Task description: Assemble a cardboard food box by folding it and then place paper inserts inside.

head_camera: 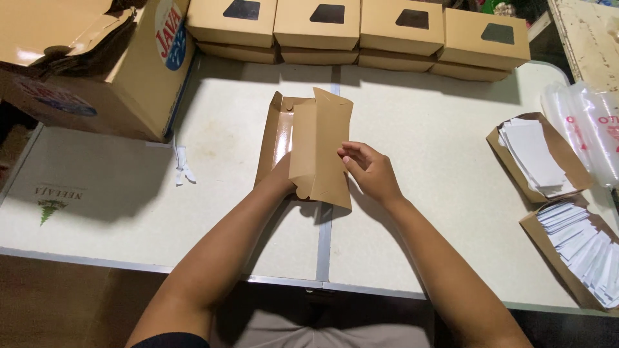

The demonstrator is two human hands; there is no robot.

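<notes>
A flat brown cardboard box blank (pixel 317 145), partly folded, stands tilted on the pale table (pixel 425 148) in the middle of the view. My left hand (pixel 281 178) is behind its lower left part, mostly hidden by the folded panel, and holds it up. My right hand (pixel 369 169) presses its fingertips against the panel's right edge. One glossy inner flap of the blank lies open toward the left.
Several finished brown boxes (pixel 358 29) with dark windows are stacked in a row along the far edge. A large cardboard carton (pixel 97 64) sits at the far left. Two open trays of white paper slips (pixel 545 158) (pixel 580 248) lie at the right, beside clear plastic bags (pixel 590 129).
</notes>
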